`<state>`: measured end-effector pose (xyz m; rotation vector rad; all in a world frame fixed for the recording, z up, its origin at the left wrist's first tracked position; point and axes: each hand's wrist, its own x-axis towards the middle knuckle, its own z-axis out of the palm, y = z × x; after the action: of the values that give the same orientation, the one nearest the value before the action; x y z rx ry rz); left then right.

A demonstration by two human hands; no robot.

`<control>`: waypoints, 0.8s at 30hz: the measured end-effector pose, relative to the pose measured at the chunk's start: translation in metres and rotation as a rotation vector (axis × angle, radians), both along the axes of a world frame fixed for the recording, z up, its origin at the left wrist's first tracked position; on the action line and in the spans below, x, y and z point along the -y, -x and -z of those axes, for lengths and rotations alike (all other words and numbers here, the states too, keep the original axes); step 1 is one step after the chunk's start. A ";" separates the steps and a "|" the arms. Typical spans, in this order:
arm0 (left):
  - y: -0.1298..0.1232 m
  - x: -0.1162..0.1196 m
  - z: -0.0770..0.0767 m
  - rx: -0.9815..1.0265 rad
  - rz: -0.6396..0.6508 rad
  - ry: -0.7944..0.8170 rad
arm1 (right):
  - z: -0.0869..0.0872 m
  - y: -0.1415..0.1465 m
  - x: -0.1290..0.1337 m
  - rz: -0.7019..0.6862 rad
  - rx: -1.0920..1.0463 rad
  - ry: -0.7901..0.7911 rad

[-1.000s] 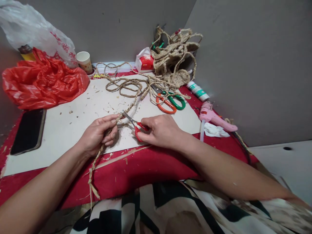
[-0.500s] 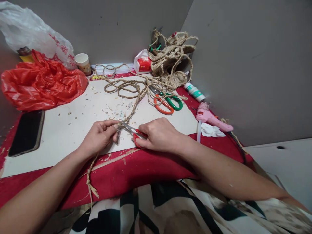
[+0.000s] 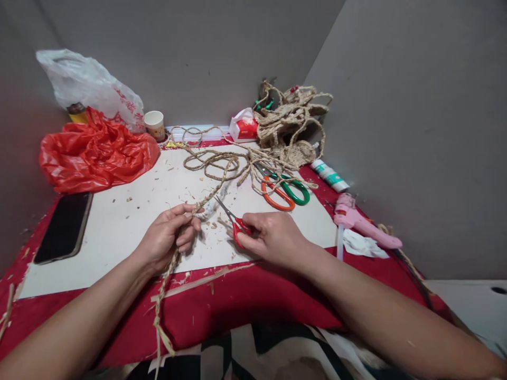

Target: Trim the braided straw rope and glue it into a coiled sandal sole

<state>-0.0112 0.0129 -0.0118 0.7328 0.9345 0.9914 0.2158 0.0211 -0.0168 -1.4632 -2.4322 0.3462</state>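
Note:
A braided straw rope (image 3: 213, 194) runs from a loose pile of cord across the white board and through my left hand (image 3: 171, 236). My left fingers are closed around it, and its knotted, frayed tail hangs down over the red cloth at the table's front. In my right hand (image 3: 266, 232) is a small pair of red-handled scissors (image 3: 228, 212), thumb and fingers in the loops. Their tips point up and left, just right of the rope and apart from it. Straw clippings lie scattered on the board below the blades.
Larger scissors (image 3: 278, 200) with orange and green handles lie under the cord. At the back stand a woven straw bundle (image 3: 291, 124), a tissue pack (image 3: 243, 128) and a paper cup (image 3: 155, 126). A pink glue gun (image 3: 362, 224) sits right; a phone (image 3: 65, 227) and red plastic bag (image 3: 99, 155) sit left.
The scissors have moved away from the rope to the right. My left hand has shifted its hold, and more rope hangs below it. The camera view has tilted up and turned slightly left.

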 end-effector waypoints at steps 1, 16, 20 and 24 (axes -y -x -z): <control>0.001 -0.001 0.000 0.018 0.010 0.011 | 0.001 0.000 -0.001 0.004 0.004 0.001; 0.002 0.001 0.000 0.172 0.094 0.141 | 0.002 0.007 0.000 -0.090 0.195 -0.036; 0.002 0.000 0.002 0.182 0.099 0.154 | 0.003 0.008 0.002 -0.121 0.209 -0.069; 0.003 0.000 0.003 0.194 0.106 0.153 | 0.004 0.008 0.002 -0.097 0.189 -0.056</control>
<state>-0.0137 0.0125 -0.0151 0.5419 0.7846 0.8706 0.2076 0.0195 -0.0206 -1.4158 -2.6444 0.1642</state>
